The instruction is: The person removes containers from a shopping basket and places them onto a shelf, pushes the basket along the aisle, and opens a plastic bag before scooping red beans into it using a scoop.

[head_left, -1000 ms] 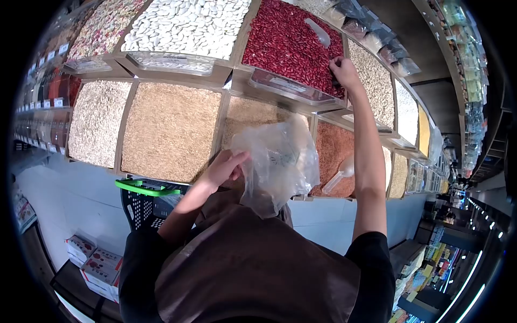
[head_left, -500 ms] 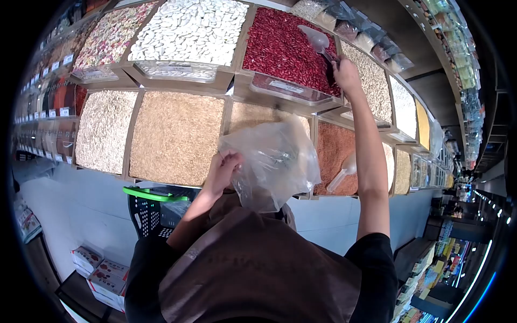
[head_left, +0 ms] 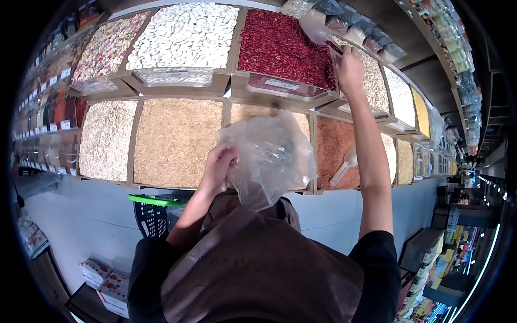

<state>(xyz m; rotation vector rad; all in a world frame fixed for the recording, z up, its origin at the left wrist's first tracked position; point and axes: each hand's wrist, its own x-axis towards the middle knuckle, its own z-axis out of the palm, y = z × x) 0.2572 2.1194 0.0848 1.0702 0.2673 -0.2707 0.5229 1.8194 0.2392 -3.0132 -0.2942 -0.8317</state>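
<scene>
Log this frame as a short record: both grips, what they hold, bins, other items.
left grip: closed on the edge of a plastic bag
right grip: closed on the handle of a clear scoop
scoop position: at the far right corner of the red beans
bag contents: cannot tell
far row: white beans left of the red beans
near row: reddish grain, second scoop resting on it
basket: black, green handle, beside the left forearm

- Bag: whitish, translucent.
- Scoop: translucent white.
- Kidney beans: deep red.
- Flat beans: white.
- Apron: brown.
- Sleeves: black.
- Basket: black, perforated.
- Handle: bright green.
</scene>
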